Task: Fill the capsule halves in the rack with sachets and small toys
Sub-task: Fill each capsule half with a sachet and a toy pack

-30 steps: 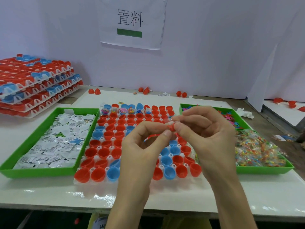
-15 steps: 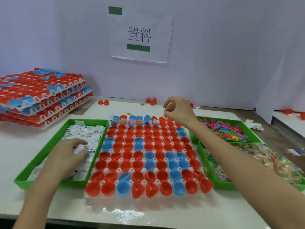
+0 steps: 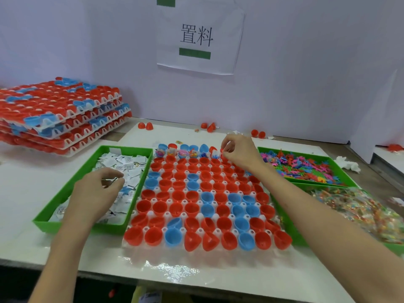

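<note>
A white rack (image 3: pixel 150 250) of red and blue capsule halves lies in the middle of the table. Its far row holds halves with sachets and small toys (image 3: pixel 183 153) in them. My right hand (image 3: pixel 238 150) hovers over the far right end of that row, fingertips pinched on a small item too small to identify. My left hand (image 3: pixel 96 191) is over the green tray (image 3: pixel 54 224) of white sachets (image 3: pixel 126 165), with thumb and fingers closing on a sachet.
Two green trays stand right of the rack: one with coloured plastic toys (image 3: pixel 301 165), one with clear-wrapped packets (image 3: pixel 358 208). Stacked filled racks (image 3: pixel 56 114) sit at the far left. Loose red capsule halves (image 3: pixel 145 126) lie near the back wall.
A second ago both hands worked a small piece together above the rack. They parted: the left went to the sachet tray, the right to the rack's far row, where it has lowered slightly.
</note>
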`<state>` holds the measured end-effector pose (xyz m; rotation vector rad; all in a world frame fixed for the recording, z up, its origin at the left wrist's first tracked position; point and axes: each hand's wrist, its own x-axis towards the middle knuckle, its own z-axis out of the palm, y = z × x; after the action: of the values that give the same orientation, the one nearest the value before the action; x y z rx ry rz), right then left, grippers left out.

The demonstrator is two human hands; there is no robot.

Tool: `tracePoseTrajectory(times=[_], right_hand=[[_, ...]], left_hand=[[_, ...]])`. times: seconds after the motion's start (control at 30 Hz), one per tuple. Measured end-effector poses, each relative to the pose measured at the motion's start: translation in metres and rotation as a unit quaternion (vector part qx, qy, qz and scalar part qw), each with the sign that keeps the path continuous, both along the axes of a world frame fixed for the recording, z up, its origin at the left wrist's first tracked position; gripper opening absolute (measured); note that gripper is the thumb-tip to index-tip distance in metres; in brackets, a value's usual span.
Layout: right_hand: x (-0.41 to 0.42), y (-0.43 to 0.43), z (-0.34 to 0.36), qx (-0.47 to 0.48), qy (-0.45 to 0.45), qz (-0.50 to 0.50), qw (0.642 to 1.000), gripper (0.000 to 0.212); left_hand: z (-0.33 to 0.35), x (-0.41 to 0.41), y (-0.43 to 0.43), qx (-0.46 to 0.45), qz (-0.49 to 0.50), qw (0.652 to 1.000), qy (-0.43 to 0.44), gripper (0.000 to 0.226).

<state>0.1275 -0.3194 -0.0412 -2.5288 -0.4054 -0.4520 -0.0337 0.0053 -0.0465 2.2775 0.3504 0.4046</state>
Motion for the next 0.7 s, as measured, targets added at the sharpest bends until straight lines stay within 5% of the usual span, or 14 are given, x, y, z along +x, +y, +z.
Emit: tracePoseTrajectory(times=[0.7], right_hand=[[0.0015,-0.0076,-0.0078,-0.018,0.042,0.03,0.998,0.016]], left_hand=[[-0.0013,-0.0013,-0.0024,0.008,-0.006,1.0,-0.009,0.01]])
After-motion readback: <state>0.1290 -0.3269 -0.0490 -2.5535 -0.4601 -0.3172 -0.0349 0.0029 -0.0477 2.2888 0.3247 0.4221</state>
